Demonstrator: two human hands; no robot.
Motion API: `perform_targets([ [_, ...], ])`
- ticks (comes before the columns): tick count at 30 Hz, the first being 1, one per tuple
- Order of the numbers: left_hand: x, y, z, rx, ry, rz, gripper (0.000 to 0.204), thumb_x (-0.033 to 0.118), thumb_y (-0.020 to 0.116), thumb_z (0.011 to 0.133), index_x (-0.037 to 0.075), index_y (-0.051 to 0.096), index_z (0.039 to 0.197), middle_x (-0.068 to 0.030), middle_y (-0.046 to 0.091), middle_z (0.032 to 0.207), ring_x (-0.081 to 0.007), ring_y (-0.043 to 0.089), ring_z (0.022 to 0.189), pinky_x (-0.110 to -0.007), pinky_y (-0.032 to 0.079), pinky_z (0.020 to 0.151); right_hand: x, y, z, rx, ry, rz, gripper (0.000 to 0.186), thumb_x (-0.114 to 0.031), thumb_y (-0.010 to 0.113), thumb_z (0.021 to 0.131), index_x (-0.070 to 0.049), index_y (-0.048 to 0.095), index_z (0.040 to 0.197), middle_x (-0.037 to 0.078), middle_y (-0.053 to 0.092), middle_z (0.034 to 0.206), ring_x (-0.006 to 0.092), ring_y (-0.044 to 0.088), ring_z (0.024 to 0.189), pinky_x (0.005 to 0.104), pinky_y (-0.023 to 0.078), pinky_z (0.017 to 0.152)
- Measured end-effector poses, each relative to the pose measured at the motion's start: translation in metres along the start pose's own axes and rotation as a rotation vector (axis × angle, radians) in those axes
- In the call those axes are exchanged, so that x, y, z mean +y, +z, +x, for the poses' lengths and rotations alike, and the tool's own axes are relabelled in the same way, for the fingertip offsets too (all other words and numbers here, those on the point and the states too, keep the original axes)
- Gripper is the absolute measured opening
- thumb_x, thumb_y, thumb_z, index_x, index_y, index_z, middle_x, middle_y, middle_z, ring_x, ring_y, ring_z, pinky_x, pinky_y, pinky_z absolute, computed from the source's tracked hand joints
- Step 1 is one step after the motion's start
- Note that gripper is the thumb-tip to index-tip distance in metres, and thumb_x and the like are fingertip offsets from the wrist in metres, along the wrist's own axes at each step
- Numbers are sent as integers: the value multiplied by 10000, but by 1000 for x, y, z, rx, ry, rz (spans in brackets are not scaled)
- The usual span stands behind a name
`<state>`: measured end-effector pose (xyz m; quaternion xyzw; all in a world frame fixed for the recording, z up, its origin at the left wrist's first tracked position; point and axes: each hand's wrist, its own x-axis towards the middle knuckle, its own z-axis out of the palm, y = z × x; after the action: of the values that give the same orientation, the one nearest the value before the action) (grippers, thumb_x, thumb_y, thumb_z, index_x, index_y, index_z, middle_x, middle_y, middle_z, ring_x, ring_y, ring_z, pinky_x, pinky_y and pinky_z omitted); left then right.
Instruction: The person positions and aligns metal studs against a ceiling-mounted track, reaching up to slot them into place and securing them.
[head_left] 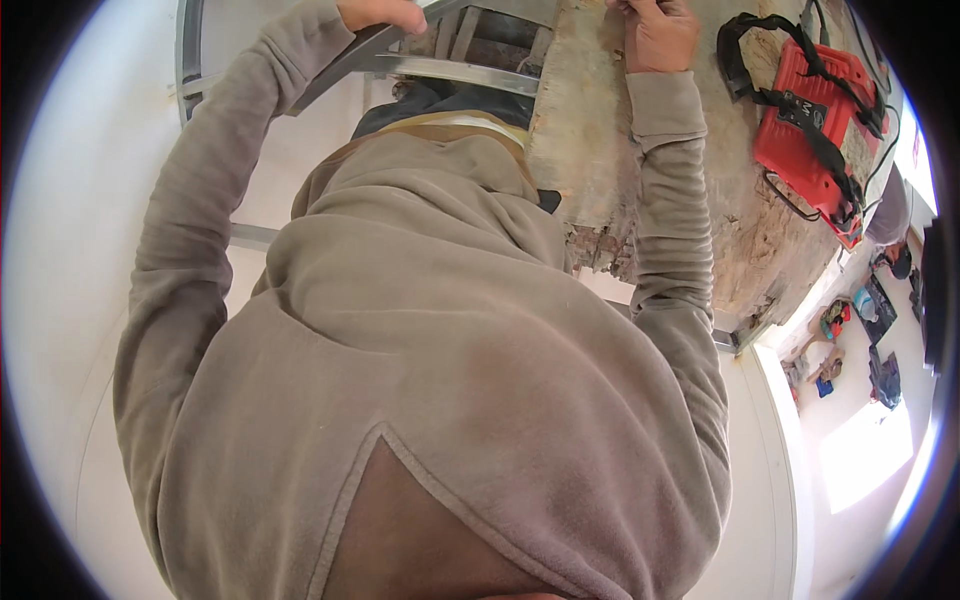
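My left hand point(382, 14) is at the top edge over a grey metal frame point(445, 70); part of it is cropped, so I cannot tell what its fingers grip. My right hand point(660, 38) is above a weathered wooden board point(580, 150), fingers curled and partly cut off by the top edge; what they hold, if anything, I cannot make out. Right of it, a red machine point(785, 140) with a black strap and cables lies on the board. My body in a taupe hoodie fills the lower middle.
Metal rungs and bars run beside and under the board, whose near edge is ragged. Beyond it at right, far below, assorted bags and items point(880, 375) lie on a pale floor point(815, 410) with bright sunlit patches. A white wall point(75, 250) curves along the left.
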<state>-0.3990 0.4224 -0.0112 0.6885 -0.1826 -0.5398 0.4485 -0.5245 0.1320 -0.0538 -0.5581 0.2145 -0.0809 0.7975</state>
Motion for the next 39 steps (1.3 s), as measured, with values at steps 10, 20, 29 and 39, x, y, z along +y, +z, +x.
perform_targets([
  [10, 31, -2, 9, 42, -216, 660, 878, 306, 748, 641, 29, 367, 1382, -226, 608, 1117, -303, 619, 1006, -406, 496, 844, -5, 3, -4, -2, -108, -331, 212, -202, 661, 906, -8, 682, 990, 25, 652, 791, 105, 573, 666, 241, 452, 593],
  [20, 26, -10, 32, 83, -110, 931, 627, 242, 707, 644, 30, 531, 1207, -212, 635, 1036, -332, 623, 980, -427, 497, 822, -9, 8, -4, -75, -256, -576, 241, -203, 641, 909, 12, 689, 1005, 68, 690, 844, 144, 631, 765, 290, 506, 680],
  [29, 27, -23, 47, -80, -55, 922, 607, 277, 705, 617, 40, 558, 1157, -178, 648, 985, -292, 633, 912, -416, 494, 788, 1, 7, -1, -122, -228, -559, 224, -176, 632, 916, 11, 676, 1031, 65, 692, 866, 147, 632, 773, 290, 507, 693],
  [39, 29, -28, 55, -130, -117, 927, 655, 266, 712, 612, 40, 555, 1206, -176, 645, 1040, -278, 622, 956, -411, 489, 812, -1, 8, -1, -123, -212, -556, 220, -170, 617, 920, 15, 680, 1023, 62, 683, 859, 144, 618, 775, 288, 500, 696],
])
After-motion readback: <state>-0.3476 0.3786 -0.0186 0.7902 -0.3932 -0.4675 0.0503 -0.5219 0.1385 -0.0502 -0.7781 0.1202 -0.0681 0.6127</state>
